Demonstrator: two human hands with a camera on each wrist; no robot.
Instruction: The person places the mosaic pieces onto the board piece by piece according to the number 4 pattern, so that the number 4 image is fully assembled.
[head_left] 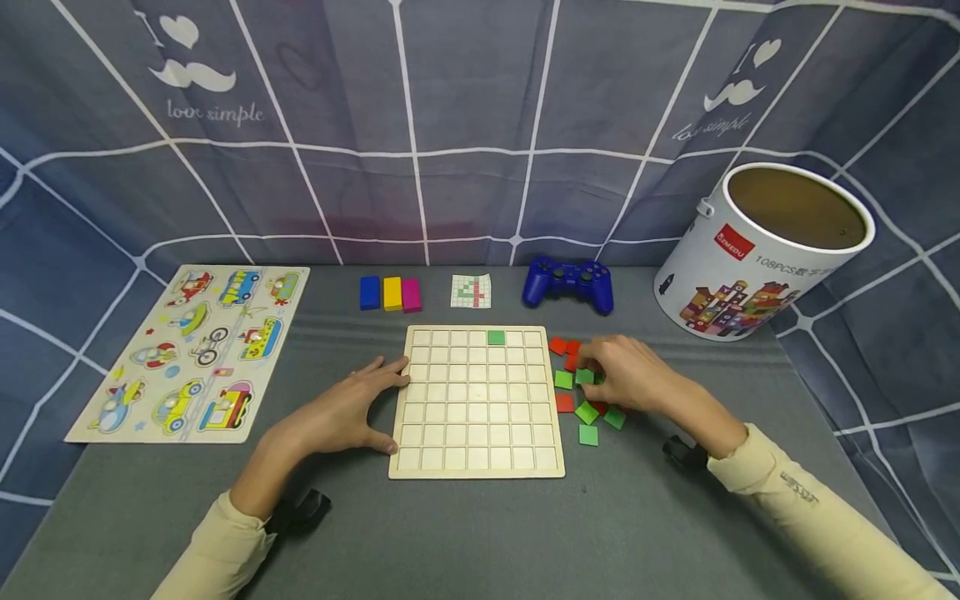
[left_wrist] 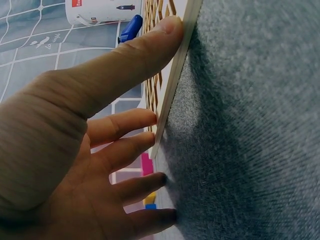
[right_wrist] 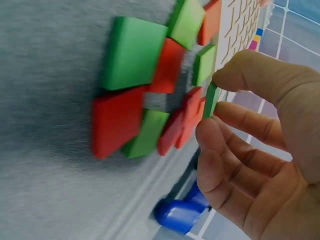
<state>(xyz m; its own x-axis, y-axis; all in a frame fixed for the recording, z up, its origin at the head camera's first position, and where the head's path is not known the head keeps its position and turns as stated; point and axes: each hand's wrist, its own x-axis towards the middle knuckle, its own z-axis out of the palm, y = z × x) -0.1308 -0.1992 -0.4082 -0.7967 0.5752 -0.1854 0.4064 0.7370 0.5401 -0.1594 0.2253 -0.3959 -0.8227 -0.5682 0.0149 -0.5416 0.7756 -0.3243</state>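
A wooden grid board (head_left: 480, 392) lies at the middle of the table, with one green square tile (head_left: 496, 337) in its top row. My left hand (head_left: 337, 408) rests at the board's left edge. Its thumb (left_wrist: 155, 42) and fingers are spread and fairly straight, touching the rim. To the right of the board, my right hand (head_left: 633, 372) pinches a green square tile (right_wrist: 211, 100) between thumb and fingertips. Around and beneath that hand lie several loose red tiles (right_wrist: 117, 120) and green tiles (right_wrist: 135, 52), some partly hidden by it in the head view.
Behind the board are blue, yellow and magenta blocks (head_left: 391, 293), a small grid pattern card (head_left: 471, 292) and a blue game controller (head_left: 567, 283). A white bucket (head_left: 750, 275) stands at the back right. A vehicle picture puzzle (head_left: 202, 350) lies at the left.
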